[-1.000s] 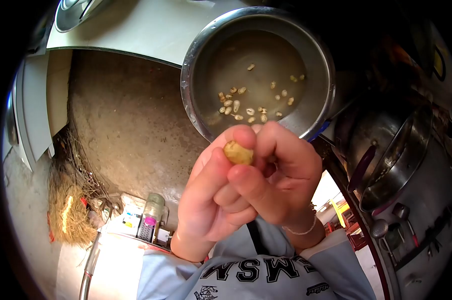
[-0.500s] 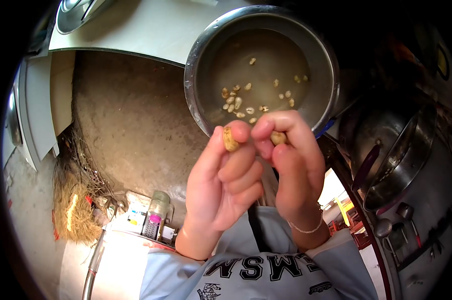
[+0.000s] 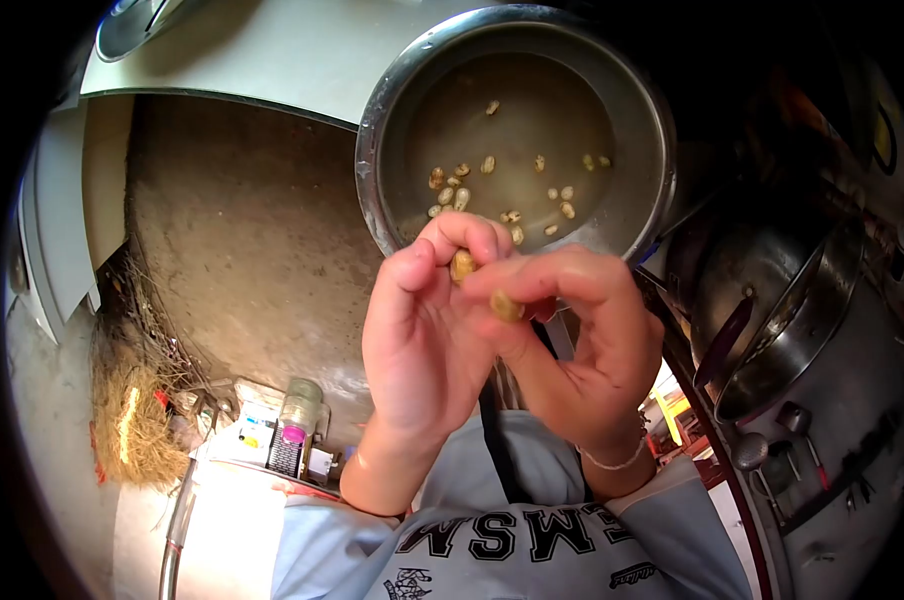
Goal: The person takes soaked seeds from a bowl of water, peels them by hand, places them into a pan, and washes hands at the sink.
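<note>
My left hand (image 3: 422, 330) is raised near the basin's lower rim, its curled fingers round a small yellow-brown peanut pod (image 3: 463, 267). Close against it, my right hand (image 3: 582, 340) pinches another yellowish pod (image 3: 506, 305) between thumb and forefinger. The two hands touch or overlap at the fingers. Just beyond them is a wide metal basin (image 3: 372, 165) of cloudy water, with several pale pods (image 3: 488, 164) floating in it. My hands cover part of its near rim.
A pale counter (image 3: 272, 50) lies at the upper left. Straw bundles (image 3: 137, 430) and a clear jar (image 3: 302, 405) are at the lower left. On the right are a metal pan (image 3: 822, 340) and a hanging ladle (image 3: 749, 452).
The hands parted with a pod in each, then came back together. My left fingers have loosened and curled, and the right hand's pod has moved left and down.
</note>
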Available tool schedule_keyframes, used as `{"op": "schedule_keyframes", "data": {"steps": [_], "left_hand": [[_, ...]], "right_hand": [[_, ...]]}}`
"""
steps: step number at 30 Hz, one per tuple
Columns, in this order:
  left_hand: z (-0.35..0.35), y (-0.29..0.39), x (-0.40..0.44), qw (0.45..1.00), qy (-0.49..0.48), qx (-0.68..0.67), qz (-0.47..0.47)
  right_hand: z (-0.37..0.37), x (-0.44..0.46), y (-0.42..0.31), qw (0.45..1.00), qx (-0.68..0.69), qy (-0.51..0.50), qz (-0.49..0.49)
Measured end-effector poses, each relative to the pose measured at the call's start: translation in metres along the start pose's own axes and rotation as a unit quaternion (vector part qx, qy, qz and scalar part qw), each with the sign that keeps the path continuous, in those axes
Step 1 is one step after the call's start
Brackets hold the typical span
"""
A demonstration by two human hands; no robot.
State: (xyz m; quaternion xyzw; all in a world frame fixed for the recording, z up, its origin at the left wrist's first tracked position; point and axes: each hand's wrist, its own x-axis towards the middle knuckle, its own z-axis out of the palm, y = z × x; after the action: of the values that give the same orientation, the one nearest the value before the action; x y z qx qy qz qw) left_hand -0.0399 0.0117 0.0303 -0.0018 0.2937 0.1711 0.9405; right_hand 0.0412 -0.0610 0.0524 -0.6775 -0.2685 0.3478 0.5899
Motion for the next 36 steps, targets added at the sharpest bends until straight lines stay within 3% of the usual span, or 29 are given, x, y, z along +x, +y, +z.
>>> {"op": "schedule_keyframes", "data": {"steps": [1, 3, 4, 7, 8, 9, 10, 11, 13, 14, 15, 17, 19, 21, 23, 24, 25, 27, 29, 30, 32, 33, 35, 36], "left_hand": [[0.006, 0.0, 0.001, 0.999, 0.04, 0.002, 0.003], [0.008, -0.002, 0.003, 0.997, 0.08, 0.002, 0.004], [0.005, -0.001, 0.005, 0.995, 0.094, -0.03, 0.005], [-0.014, 0.007, 0.007, 0.992, 0.1, -0.068, 0.022], [-0.02, 0.013, 0.005, 0.991, 0.095, -0.085, 0.03], [-0.019, 0.016, 0.005, 0.99, 0.091, -0.102, 0.038], [-0.01, 0.019, 0.004, 0.984, 0.15, -0.08, 0.045], [-0.01, 0.022, 0.002, 0.984, 0.15, -0.084, 0.044], [-0.014, 0.03, 0.0, 0.994, 0.095, -0.044, 0.022], [-0.017, 0.03, 0.001, 0.994, 0.092, -0.054, 0.029], [-0.022, 0.03, 0.001, 0.993, 0.095, -0.056, 0.03], [-0.031, 0.03, 0.004, 0.996, -0.017, -0.078, 0.028], [-0.025, 0.029, 0.005, 0.996, 0.021, -0.082, 0.033], [-0.015, 0.031, 0.007, 0.993, 0.062, -0.085, 0.045], [-0.009, 0.033, 0.009, 0.991, 0.124, -0.017, 0.044], [-0.011, 0.034, 0.01, 0.991, 0.126, -0.017, 0.045], [-0.013, 0.034, 0.011, 0.991, 0.13, 0.0, 0.035], [-0.016, 0.035, 0.012, 0.991, 0.134, 0.015, 0.025], [-0.018, 0.033, 0.013, 0.992, 0.115, 0.043, 0.016], [-0.023, 0.033, 0.014, 0.992, 0.116, 0.041, 0.015], [-0.034, 0.031, 0.016, 0.995, -0.015, 0.094, 0.029], [-0.031, 0.031, 0.015, 0.995, -0.013, 0.093, 0.03], [-0.016, 0.027, 0.014, 0.935, 0.139, 0.316, 0.086], [-0.014, 0.02, 0.017, 0.915, 0.167, 0.342, 0.134]], "right_hand": [[-0.004, 0.005, -0.001, 0.99, -0.128, -0.028, -0.051], [-0.008, 0.011, 0.004, 0.96, -0.256, -0.057, -0.1], [-0.008, 0.012, 0.011, 0.961, -0.238, -0.043, -0.133], [-0.023, 0.01, 0.034, 0.983, -0.169, 0.019, -0.067], [-0.028, 0.012, 0.047, 0.992, -0.088, 0.053, 0.074], [-0.037, 0.015, 0.065, 0.984, -0.094, 0.061, 0.138], [-0.046, 0.02, 0.08, 0.972, -0.099, 0.071, 0.202], [-0.052, 0.025, 0.088, 0.971, -0.103, 0.071, 0.203], [-0.058, 0.037, 0.098, 0.948, -0.254, 0.128, 0.146], [-0.057, 0.042, 0.089, 0.915, -0.354, 0.1, 0.165], [-0.055, 0.042, 0.092, 0.915, -0.355, 0.096, 0.167], [-0.053, 0.043, 0.104, 0.842, -0.512, 0.007, 0.171], [-0.052, 0.045, 0.111, 0.849, -0.486, -0.03, 0.204], [-0.047, 0.05, 0.109, 0.873, -0.346, -0.115, 0.325], [-0.04, 0.048, 0.104, 0.885, -0.301, -0.113, 0.336], [-0.038, 0.045, 0.103, 0.937, -0.107, -0.076, 0.323], [-0.036, 0.042, 0.101, 0.95, 0.091, -0.035, 0.298], [-0.033, 0.045, 0.079, 0.937, 0.146, -0.044, 0.315], [-0.034, 0.046, 0.065, 0.869, 0.357, -0.063, 0.336], [-0.034, 0.047, 0.061, 0.868, 0.371, -0.076, 0.322], [-0.029, 0.049, 0.05, 0.878, 0.359, -0.059, 0.311], [-0.026, 0.049, 0.047, 0.888, 0.347, -0.044, 0.298], [-0.025, 0.047, 0.046, 0.903, 0.325, -0.051, 0.277], [-0.025, 0.047, 0.045, 0.917, 0.303, -0.057, 0.254]]}}
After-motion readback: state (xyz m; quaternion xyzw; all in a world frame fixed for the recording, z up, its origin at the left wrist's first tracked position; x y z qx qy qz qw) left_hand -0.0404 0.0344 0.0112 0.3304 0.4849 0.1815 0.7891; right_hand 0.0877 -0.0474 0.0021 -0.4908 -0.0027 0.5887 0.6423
